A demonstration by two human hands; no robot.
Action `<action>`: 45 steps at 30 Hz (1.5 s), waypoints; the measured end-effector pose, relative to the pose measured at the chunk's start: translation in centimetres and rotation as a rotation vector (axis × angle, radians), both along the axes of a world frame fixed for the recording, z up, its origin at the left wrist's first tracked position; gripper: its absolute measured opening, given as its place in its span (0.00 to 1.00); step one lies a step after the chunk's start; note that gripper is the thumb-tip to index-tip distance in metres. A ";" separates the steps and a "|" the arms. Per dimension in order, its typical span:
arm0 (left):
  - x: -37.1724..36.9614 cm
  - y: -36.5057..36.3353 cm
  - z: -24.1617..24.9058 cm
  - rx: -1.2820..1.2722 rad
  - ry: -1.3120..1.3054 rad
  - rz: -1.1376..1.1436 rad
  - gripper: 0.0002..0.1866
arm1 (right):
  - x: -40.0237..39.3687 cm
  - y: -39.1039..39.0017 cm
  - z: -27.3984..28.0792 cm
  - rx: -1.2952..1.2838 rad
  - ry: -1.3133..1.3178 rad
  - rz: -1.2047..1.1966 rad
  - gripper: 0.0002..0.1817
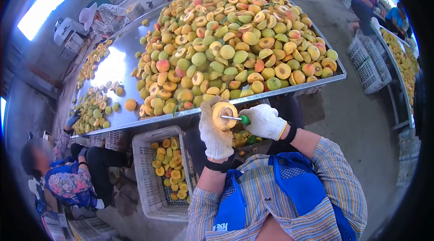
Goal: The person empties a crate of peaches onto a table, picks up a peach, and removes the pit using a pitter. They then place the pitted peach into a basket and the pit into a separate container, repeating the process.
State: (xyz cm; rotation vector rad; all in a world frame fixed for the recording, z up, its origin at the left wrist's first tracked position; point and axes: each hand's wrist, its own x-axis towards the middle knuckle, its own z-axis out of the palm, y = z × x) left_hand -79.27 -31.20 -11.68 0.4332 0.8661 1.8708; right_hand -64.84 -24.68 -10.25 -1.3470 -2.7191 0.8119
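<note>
My left hand (214, 135), in a white knitted glove, holds up a halved peach (220, 124) with its cut face towards me. A brown pit area shows in the middle of the flesh. My right hand (266, 121), also gloved, grips the green handle of a pitting tool (244, 119). Its thin metal end lies across the centre of the cut face. Both hands are just in front of the near edge of a metal table (181, 118), where a big heap of halved peaches (226, 46) is piled.
Below left stands a white plastic crate (141, 168) with peach halves inside. A co-worker (68, 173) sits at the left; another person (101, 17) is at the table's far left. At right are stacked crates (368, 65) and a second fruit-covered table (400, 60) with people beside it.
</note>
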 end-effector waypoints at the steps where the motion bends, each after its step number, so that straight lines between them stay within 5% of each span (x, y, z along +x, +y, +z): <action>1: 0.0 -0.1 0.0 0.017 0.040 -0.005 0.26 | 0.0 -0.1 -0.2 -0.006 0.004 -0.007 0.13; 7: 0.6 -0.5 -1.1 -0.035 0.250 0.061 0.25 | 0.7 -0.5 -2.4 -0.035 0.014 0.033 0.11; 10: 1.0 -0.8 0.1 -0.112 0.083 0.055 0.22 | 1.1 -0.2 -2.3 0.001 0.032 0.088 0.12; 14: 0.8 -0.9 0.9 -0.090 0.201 0.066 0.22 | 1.1 -1.6 -2.3 -0.060 0.097 0.080 0.13; 16: -0.3 -1.1 0.8 0.137 1.283 0.173 0.22 | 1.3 -2.0 -1.5 -0.145 0.186 0.045 0.10; 17: -0.6 -1.0 0.9 0.137 1.282 0.174 0.22 | 1.4 -2.2 -1.5 -0.144 0.185 0.047 0.10; 19: -1.1 -0.7 1.1 0.096 0.123 -0.241 0.22 | 1.5 -2.9 -1.8 -0.351 0.279 0.103 0.10; 20: -1.0 -0.7 2.0 0.176 0.055 -0.303 0.17 | 1.5 -3.2 -1.7 -0.511 0.339 0.097 0.09; 21: -1.3 -0.4 2.3 0.179 0.052 -0.304 0.17 | 1.4 -2.9 -1.7 -0.508 0.336 0.094 0.09; 23: -1.8 -0.2 2.7 0.051 0.215 -0.270 0.15 | 1.2 -1.4 -1.8 -0.043 0.186 0.119 0.09; 25: -0.3 -0.3 3.5 -0.079 0.293 -0.136 0.14 | 0.5 0.2 -1.2 0.049 0.002 0.072 0.11; 29: -0.6 -0.4 2.2 0.034 0.271 -0.093 0.15 | -0.1 -1.8 -3.3 -0.265 0.335 0.174 0.09; 31: -0.9 -0.6 1.8 0.137 0.158 -0.181 0.16 | -0.2 -1.4 -3.0 -0.147 0.301 0.244 0.12; 33: -1.0 -0.6 1.8 0.021 0.391 -0.151 0.17 | -0.3 0.4 -0.7 -0.013 0.006 0.157 0.15; 35: -1.4 -0.3 1.9 0.006 0.406 -0.153 0.22 | 0.1 0.8 -1.3 -0.012 -0.021 0.218 0.20; 37: -2.4 0.2 1.0 0.233 0.115 -0.458 0.25 | 0.4 0.1 -2.2 -0.382 0.188 0.269 0.17; 39: -1.4 0.4 -0.3 0.318 -0.112 -0.447 0.22 | 0.8 -1.3 -2.7 -0.955 0.721 0.326 0.12; 42: -1.2 0.8 -1.5 0.330 -0.188 -0.501 0.22 | 1.1 -0.8 -2.7 -1.103 0.391 0.259 0.12; 44: -0.9 0.8 -1.0 0.211 -0.217 -0.483 0.21 | 1.2 -0.6 -2.7 -0.978 0.545 0.296 0.19; 45: -0.4 0.7 0.5 0.050 -0.157 -0.416 0.20 | 0.5 -0.1 -4.0 -0.341 0.555 0.431 0.20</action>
